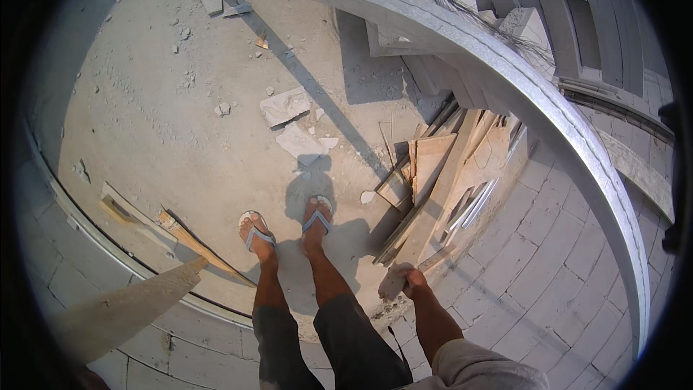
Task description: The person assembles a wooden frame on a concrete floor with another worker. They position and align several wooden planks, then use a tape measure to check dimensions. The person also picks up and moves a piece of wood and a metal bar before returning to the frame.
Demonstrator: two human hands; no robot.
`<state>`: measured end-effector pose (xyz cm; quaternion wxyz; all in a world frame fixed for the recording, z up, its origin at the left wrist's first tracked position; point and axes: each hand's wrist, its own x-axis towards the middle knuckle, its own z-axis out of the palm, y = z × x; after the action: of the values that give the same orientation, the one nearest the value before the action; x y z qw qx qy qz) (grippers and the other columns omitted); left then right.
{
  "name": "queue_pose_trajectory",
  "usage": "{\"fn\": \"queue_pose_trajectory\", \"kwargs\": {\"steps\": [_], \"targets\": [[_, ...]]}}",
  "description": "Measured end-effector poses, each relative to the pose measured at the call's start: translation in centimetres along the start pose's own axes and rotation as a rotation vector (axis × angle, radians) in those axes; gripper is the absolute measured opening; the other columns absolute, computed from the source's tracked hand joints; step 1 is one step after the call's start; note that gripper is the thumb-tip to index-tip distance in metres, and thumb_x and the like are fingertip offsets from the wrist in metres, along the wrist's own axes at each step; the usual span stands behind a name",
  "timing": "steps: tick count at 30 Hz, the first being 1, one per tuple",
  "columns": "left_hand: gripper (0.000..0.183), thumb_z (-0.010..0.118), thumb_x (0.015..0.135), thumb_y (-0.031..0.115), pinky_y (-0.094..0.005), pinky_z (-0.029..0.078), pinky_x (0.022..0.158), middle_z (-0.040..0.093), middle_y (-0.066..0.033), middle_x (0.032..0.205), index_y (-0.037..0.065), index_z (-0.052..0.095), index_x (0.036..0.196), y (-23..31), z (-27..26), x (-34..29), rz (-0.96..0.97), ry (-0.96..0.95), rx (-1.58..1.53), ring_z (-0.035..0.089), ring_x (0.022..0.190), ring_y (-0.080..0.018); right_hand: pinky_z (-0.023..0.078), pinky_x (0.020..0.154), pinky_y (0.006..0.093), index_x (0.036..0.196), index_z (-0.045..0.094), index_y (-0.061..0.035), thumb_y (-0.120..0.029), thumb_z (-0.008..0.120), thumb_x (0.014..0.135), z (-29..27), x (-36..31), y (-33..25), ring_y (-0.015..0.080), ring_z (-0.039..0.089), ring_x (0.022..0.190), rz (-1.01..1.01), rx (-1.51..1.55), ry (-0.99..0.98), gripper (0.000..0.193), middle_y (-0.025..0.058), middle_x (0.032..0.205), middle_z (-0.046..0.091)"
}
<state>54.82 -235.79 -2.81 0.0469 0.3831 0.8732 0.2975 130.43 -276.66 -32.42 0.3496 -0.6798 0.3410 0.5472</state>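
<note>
My right hand (pixel 413 282) is closed round the edge of a flat greyish-brown slab piece (pixel 392 283), whose kind I cannot make out. It is beside the lower end of a long wooden plank (pixel 440 195) in a pile of scrap boards. My left hand is not visible. At the lower left, a blurred, pale tapered beam (pixel 137 303) reaches in close to the camera. A dark patch at the beam's lower end is too unclear to name. My feet stand in flip-flops (pixel 261 235) on the dusty floor.
A long grey metal beam (pixel 534 79) arches across the upper right. Broken slabs (pixel 285 106) and rubble lie ahead of my feet. A loose wooden strip (pixel 198 245) rests at left. Block walls (pixel 534 238) stand close on the right, with tangled wires (pixel 462 3) farther off.
</note>
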Motion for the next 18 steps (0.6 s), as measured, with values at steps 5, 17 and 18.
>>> {"fn": "queue_pose_trajectory", "kwargs": {"steps": [5,17,18], "targets": [[0.065,0.053,0.097,0.049,-0.0319,0.046,0.093,0.060,-0.0164,0.121,-0.005,0.053,0.134,5.4,2.4,1.2,0.113,-0.261,-0.126,0.059,0.108,-0.0226,0.048,0.096,0.0458,0.109,0.061,0.0096,-0.003,0.059,0.073,-2.9,-12.7,4.3,0.0352,0.063,0.103,0.138,-0.035,-0.019,0.039,0.0192,0.106,0.066],[0.049,0.069,0.091,0.035,-0.0332,0.046,0.084,0.063,-0.0130,0.104,-0.008,0.058,0.111,21.4,6.8,-11.1,0.095,-0.960,-0.341,0.057,0.091,-0.0199,0.051,0.090,0.0407,0.103,0.071,0.0000,-0.024,0.062,0.077,-9.4,-34.3,17.8,0.0357,0.067,0.100,-0.176,-1.429,-0.023,0.036,0.0233,0.105,0.069],[0.047,0.069,0.091,0.035,-0.0331,0.046,0.085,0.064,-0.0116,0.104,-0.007,0.059,0.111,21.8,6.4,-12.2,0.112,-1.011,-0.374,0.058,0.092,-0.0190,0.051,0.090,0.0418,0.103,0.071,-0.0003,-0.026,0.062,0.077,-9.8,-35.5,19.8,0.0364,0.066,0.102,-0.155,-1.303,0.110,0.037,0.0238,0.107,0.068]]}}
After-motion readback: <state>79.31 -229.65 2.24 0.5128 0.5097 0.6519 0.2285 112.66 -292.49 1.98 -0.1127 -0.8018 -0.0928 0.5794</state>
